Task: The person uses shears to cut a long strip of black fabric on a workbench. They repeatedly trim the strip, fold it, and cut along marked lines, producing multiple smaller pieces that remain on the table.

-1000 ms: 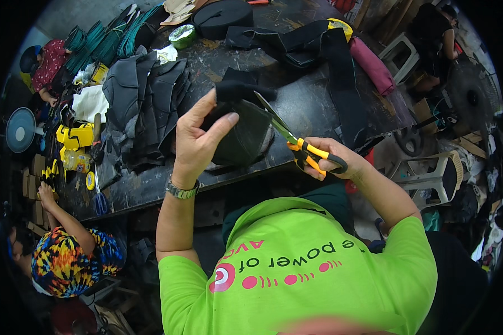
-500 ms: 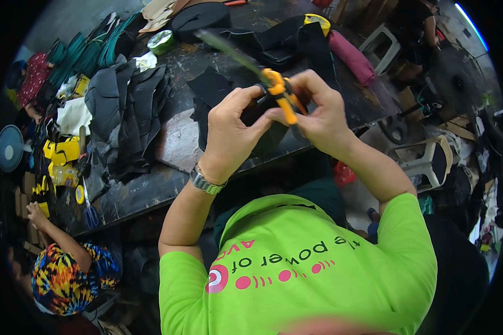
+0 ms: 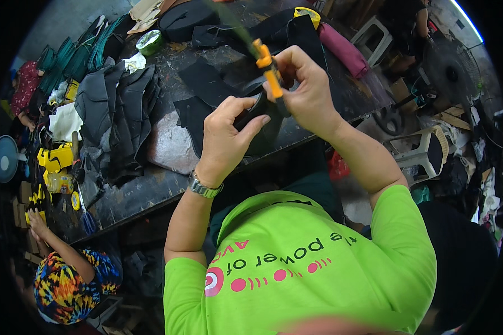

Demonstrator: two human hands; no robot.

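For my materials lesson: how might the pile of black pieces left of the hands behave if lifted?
The black pile would probably sag, given its wavy edges. Its overlapping layers look loose, so they may slide apart.

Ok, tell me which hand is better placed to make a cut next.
Likely the right grip: it holds the orange-handled scissors, while the left grip appears to hold the black sheet.

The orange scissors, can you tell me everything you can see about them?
The orange scissors have orange and black handles that look like plastic. The long greenish blades are too blurred to show if they're open or shut. The person's right hand holds the handles above the dark table, blades pointing away and a bit left. I can't tell if they touch anything else.
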